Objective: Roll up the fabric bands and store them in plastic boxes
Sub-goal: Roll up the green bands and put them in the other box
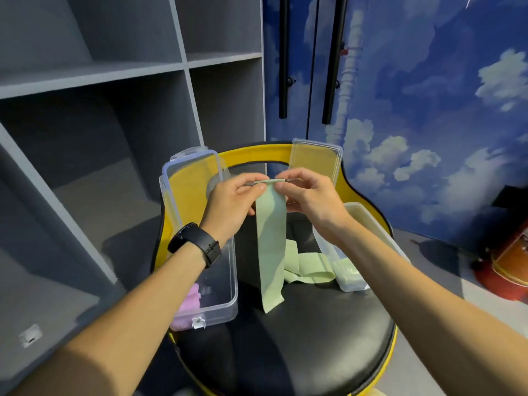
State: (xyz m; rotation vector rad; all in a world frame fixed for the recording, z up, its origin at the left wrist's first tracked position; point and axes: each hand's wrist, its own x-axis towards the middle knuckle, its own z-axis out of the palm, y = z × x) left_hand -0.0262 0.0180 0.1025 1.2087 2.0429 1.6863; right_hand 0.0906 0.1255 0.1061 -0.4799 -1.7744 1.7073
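Observation:
A pale green fabric band hangs down from both hands to the black chair seat. My left hand and my right hand pinch its top edge, which is folded into a thin first roll. Its other end trails across the seat to the right. A clear plastic box stands on the seat's left with pink bands inside. A second clear box on the right holds a green band. Both lids stand open against the chair back.
The chair has a yellow rim and back. Grey shelving stands to the left, a blue sky-patterned cabinet with black handles behind. A red and orange object sits on the floor at right.

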